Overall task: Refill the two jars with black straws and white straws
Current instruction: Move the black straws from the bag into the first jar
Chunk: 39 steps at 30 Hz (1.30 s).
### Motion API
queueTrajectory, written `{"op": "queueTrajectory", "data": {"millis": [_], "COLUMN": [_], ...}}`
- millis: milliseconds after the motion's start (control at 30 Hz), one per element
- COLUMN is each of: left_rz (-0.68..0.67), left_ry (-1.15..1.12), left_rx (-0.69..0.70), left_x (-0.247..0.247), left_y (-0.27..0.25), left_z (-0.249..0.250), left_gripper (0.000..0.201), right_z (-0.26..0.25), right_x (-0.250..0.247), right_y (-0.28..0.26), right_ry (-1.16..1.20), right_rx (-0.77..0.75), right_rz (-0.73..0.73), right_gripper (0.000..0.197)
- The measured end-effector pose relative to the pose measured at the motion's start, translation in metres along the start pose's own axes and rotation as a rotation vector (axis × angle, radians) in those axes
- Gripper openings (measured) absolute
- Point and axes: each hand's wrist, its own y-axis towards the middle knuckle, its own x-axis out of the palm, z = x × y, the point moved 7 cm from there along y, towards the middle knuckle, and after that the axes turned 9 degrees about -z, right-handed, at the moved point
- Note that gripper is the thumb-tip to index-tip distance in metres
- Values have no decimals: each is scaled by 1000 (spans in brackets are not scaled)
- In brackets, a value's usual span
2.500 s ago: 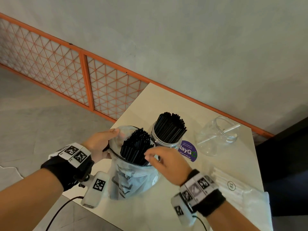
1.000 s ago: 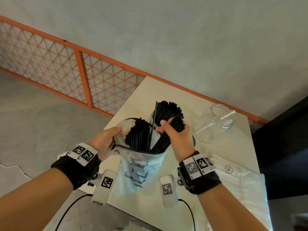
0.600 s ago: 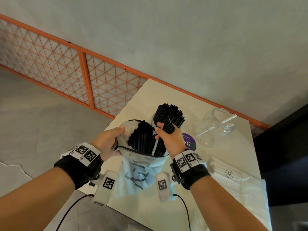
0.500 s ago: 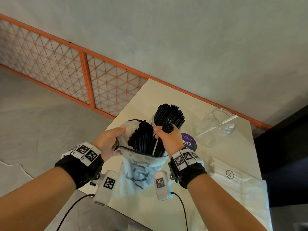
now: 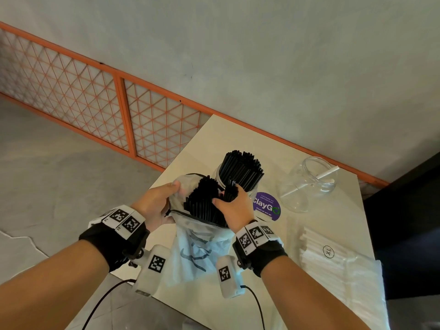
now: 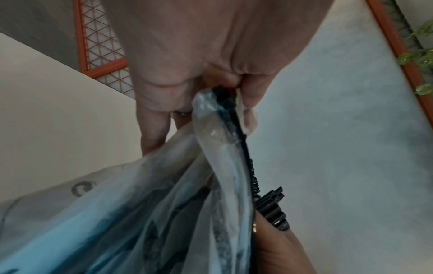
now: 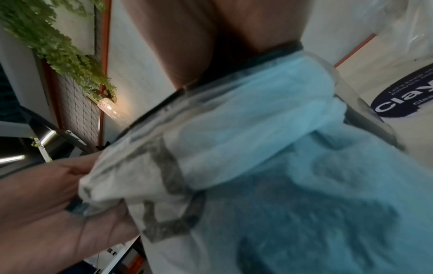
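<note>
A translucent plastic bag (image 5: 197, 246) of black straws (image 5: 202, 198) stands at the table's near left. My left hand (image 5: 172, 194) pinches its rim and holds the mouth open; the left wrist view shows the rim (image 6: 225, 111) between thumb and fingers. My right hand (image 5: 226, 195) reaches into the bag mouth and grips a small bundle of black straws (image 6: 273, 209). Just behind it a clear jar (image 5: 240, 172) stands upright, packed with black straws. A second clear jar (image 5: 307, 186) lies tilted at the right with one white straw (image 5: 328, 173) in it. A pack of white straws (image 5: 333, 258) lies at the near right.
A purple round sticker (image 5: 266, 207) is stuck on the cream table (image 5: 238, 132) between the jars. An orange lattice fence (image 5: 95, 106) runs along the grey wall behind. The floor drops away to the left of the table. A dark surface borders the table's right side.
My right hand has sunk from jar height towards the bag mouth, still gripping black straws. The left hand has kept its hold on the bag's rim.
</note>
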Motion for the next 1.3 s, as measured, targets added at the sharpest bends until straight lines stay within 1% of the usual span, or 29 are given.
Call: {"op": "queueTrajectory", "data": {"millis": [100, 233, 333, 433, 500, 567, 667, 767, 867, 1000, 1167, 1233, 1300], "left_rz": [4, 22, 31, 16, -1, -1, -2, 5, 7, 29, 28, 13, 22], "left_ry": [-8, 3, 2, -16, -14, -17, 4, 6, 23, 45, 55, 58, 47], "left_rx": [3, 3, 1, -4, -3, -1, 8, 20, 39, 43, 46, 36, 26], "left_x": [-2, -6, -9, -9, -8, -9, -10, -10, -10, -12, -14, -12, -12], "left_y": [0, 1, 4, 5, 5, 5, 5, 6, 7, 8, 7, 5, 4], "left_z": [0, 2, 3, 4, 5, 7, 8, 9, 11, 12, 14, 15, 15], "left_gripper": [36, 39, 33, 28, 33, 36, 28, 30, 32, 32, 32, 34, 32], "right_z": [0, -10, -27, -44, -57, -71, -81, -87, -90, -92, -86, -88, -96], "right_x": [0, -13, -30, -48, -58, -68, -81, -97, -116, -142, -156, -167, -179], "right_y": [-6, -9, -9, -8, -6, -4, 1, 6, 8, 7, 5, 1, -6], "right_ry": [67, 186, 247, 353, 369, 393, 482, 535, 592, 696, 736, 743, 725], "right_rx": [-13, -58, -101, -131, -157, -186, -195, -218, -226, -259, -260, -289, -345], "right_rz": [31, 56, 86, 110, 110, 92, 79, 106, 160, 225, 288, 372, 477], "right_gripper": [33, 19, 21, 15, 18, 16, 20, 30, 27, 37, 39, 39, 34]}}
